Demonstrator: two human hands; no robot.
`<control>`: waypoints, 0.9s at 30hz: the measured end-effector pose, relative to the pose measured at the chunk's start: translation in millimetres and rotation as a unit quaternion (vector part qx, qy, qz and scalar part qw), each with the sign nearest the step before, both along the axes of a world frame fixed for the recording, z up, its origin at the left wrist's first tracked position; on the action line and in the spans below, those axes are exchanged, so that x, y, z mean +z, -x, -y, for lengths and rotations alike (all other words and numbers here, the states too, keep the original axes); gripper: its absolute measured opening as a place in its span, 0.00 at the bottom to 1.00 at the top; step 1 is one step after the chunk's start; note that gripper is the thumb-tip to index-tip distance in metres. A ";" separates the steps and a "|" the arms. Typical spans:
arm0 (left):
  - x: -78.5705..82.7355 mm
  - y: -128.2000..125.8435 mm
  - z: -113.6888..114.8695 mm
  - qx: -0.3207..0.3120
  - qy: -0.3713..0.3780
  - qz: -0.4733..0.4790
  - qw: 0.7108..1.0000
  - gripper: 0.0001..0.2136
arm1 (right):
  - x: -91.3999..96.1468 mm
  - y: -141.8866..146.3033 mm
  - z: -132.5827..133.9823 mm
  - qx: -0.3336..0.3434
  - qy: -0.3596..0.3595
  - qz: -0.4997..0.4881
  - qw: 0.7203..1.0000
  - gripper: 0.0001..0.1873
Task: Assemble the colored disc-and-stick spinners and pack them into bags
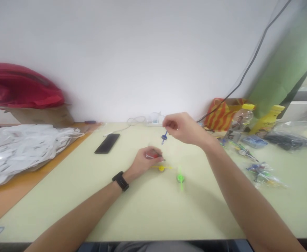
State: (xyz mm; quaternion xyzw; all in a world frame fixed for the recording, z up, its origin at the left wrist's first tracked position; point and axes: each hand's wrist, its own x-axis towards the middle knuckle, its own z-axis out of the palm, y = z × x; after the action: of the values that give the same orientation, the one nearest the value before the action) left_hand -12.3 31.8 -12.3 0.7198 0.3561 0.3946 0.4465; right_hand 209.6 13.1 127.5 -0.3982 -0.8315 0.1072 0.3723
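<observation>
- One blue piece (164,138) is hanging from the right hand (182,128), pinched.
- The left hand (142,161) is gripping a red piece (150,154).
- A yellow piece (161,169) and green piece (180,179) are resting nearby.

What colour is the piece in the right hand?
The piece is blue: head view.

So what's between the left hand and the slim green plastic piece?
The head view shows a slim yellow plastic piece between the left hand and green piece.

Black wristband (120,181) on bare left forearm (87,211), apparently grey clothing (158,247) below.
</observation>
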 end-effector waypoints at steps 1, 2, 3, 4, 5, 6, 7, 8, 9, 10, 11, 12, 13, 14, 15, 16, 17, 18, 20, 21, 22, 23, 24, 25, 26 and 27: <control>-0.1 -0.1 0.1 -0.001 0.004 0.002 1.000 0.15 | -0.9 1.2 -0.6 -0.007 -0.004 0.008 1.000 0.10; 0.0 -0.2 0.2 -0.002 0.009 0.004 1.000 0.15 | -2.0 2.7 -1.3 -0.015 -0.010 0.017 1.000 0.10; 0.3 -0.4 0.5 -0.003 0.013 0.006 1.000 0.15 | -3.1 4.3 -2.2 -0.024 -0.018 0.025 0.999 0.10; 0.8 -0.5 0.9 -0.003 0.015 0.005 1.000 0.16 | -4.2 6.1 -3.0 -0.034 -0.027 0.034 0.998 0.10; 1.3 -0.7 1.3 -0.003 0.016 0.005 1.000 0.16 | -5.4 8.1 -3.8 -0.045 -0.035 0.041 0.998 0.10; 2.0 -0.7 1.8 -0.002 0.016 0.004 1.000 0.16 | -6.6 10.2 -4.4 -0.055 -0.042 0.048 0.996 0.10; 2.6 -0.8 2.2 -0.001 0.015 0.003 1.000 0.16 | -7.9 12.2 -4.9 -0.064 -0.047 0.052 0.995 0.10; 3.1 -0.8 2.6 -0.001 0.015 0.002 1.000 0.16 | -9.2 14.1 -5.3 -0.070 -0.049 0.056 0.995 0.10; 3.4 -0.8 2.9 -0.002 0.016 0.002 1.000 0.16 | -10.5 15.8 -5.7 -0.074 -0.051 0.058 0.994 0.10; 3.5 -0.7 3.1 -0.005 0.018 0.003 1.000 0.16 | -11.6 17.0 -6.1 -0.077 -0.054 0.058 0.994 0.09; 3.3 -0.7 3.1 -0.008 0.020 0.002 1.000 0.16 | -12.3 17.7 -6.4 -0.078 -0.057 0.055 0.994 0.09; 2.9 -0.6 2.9 -0.010 0.022 0.001 1.000 0.16 | -12.7 17.9 -6.5 -0.079 -0.062 0.050 0.994 0.08; 2.3 -0.7 2.6 -0.011 0.024 -0.001 1.000 0.17 | -12.5 17.7 -6.3 -0.081 -0.068 0.044 0.993 0.08; 1.6 -0.7 2.2 -0.010 0.025 -0.005 1.000 0.17 | -11.7 17.1 -5.7 -0.084 -0.074 0.036 0.993 0.07; 1.0 -0.8 1.8 -0.008 0.026 -0.009 1.000 0.18 | -10.2 16.3 -4.6 -0.084 -0.079 0.027 0.993 0.06; 0.6 -0.8 1.2 -0.006 0.028 -0.015 0.999 0.18 | -8.2 15.5 -2.7 -0.080 -0.079 0.018 0.993 0.05; 0.4 -0.9 0.7 -0.003 0.031 -0.020 0.999 0.19 | -5.7 14.6 -0.3 -0.069 -0.073 0.011 0.995 0.05; 0.6 -0.9 0.1 0.002 0.033 -0.020 0.999 0.19 | -3.0 13.9 2.6 -0.050 -0.059 0.007 0.997 0.04; 1.7 -0.4 -1.3 0.020 0.034 -0.010 0.999 0.19 | 1.7 13.1 8.7 0.006 -0.005 0.009 1.000 0.04; 2.3 0.2 -2.1 0.027 0.033 -0.003 0.999 0.19 | 3.1 13.2 11.3 0.041 0.030 0.021 0.998 0.05; 2.7 1.0 -3.2 0.031 0.030 0.001 0.999 0.19 | 3.3 13.9 13.2 0.078 0.068 0.040 0.994 0.05; 2.7 2.0 -4.6 0.031 0.026 0.001 0.999 0.18 | 2.0 15.4 14.2 0.113 0.101 0.064 0.986 0.06; 2.1 3.2 -6.2 0.027 0.020 -0.002 0.999 0.17 | -1.0 17.8 14.4 0.143 0.129 0.095 0.977 0.06; 0.8 4.6 -8.1 0.019 0.015 -0.006 1.000 0.16 | -5.7 21.2 13.7 0.167 0.149 0.129 0.966 0.06; -0.9 6.1 -10.2 0.011 0.010 -0.007 1.000 0.15 | -12.0 25.8 12.5 0.182 0.164 0.165 0.955 0.06; -3.0 7.7 -12.5 0.004 0.007 -0.005 1.000 0.15 | -19.5 31.4 11.1 0.187 0.173 0.203 0.945 0.05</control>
State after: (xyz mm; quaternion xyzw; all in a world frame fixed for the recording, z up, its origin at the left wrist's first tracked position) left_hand -20.0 44.3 -15.3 0.7171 0.3640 0.3903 0.4482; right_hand 178.3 2.0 108.0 -0.3076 -0.9175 0.2339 0.0938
